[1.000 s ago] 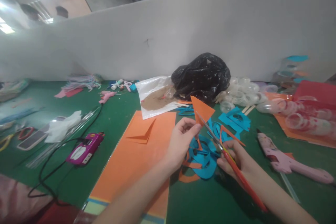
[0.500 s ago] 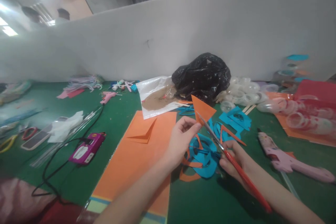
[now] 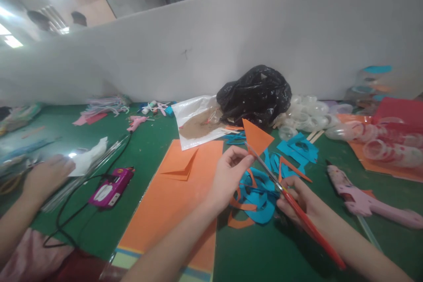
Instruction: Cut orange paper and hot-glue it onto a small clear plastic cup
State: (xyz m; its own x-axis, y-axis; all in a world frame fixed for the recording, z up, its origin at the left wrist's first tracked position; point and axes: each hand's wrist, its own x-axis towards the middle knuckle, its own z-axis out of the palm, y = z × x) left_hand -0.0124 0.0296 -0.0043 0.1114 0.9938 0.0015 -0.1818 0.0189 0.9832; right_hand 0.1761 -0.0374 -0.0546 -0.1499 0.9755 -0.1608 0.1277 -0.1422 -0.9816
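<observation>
The left hand [image 3: 228, 176] holds an orange triangle [image 3: 256, 136] of paper in the air, in front of the black bag [image 3: 254, 94] and a little nearer to the person. Its fingers [image 3: 243, 158] are closed in a narrow pinch on the lower corner of the paper, so the wide part stands free and upright. I think it is lifted from the tabletop [image 3: 264, 251] so that a blade can go on each side of the sheet.

The right hand [image 3: 297, 200] is wrapped around the red handles of the scissors [image 3: 280, 189]. The thin blades point up and away toward the black bag and meet the lower edge of the triangle, just beside the left thumb. Whether the blades are open or closed there is too small to tell. The pinch so close to the blades probably keeps the paper stiff.

Blue and orange scraps [image 3: 261, 194] lie under both hands, on the near side of the black bag. A large orange sheet [image 3: 178, 202] lies to the left of them.

Compared with half a second ago, the triangle and the scissors are almost in the same place. The new thing is another person's hand [image 3: 46, 178], far to the left of the black bag, near a magenta device [image 3: 110, 187]; it was not in view before.
</observation>
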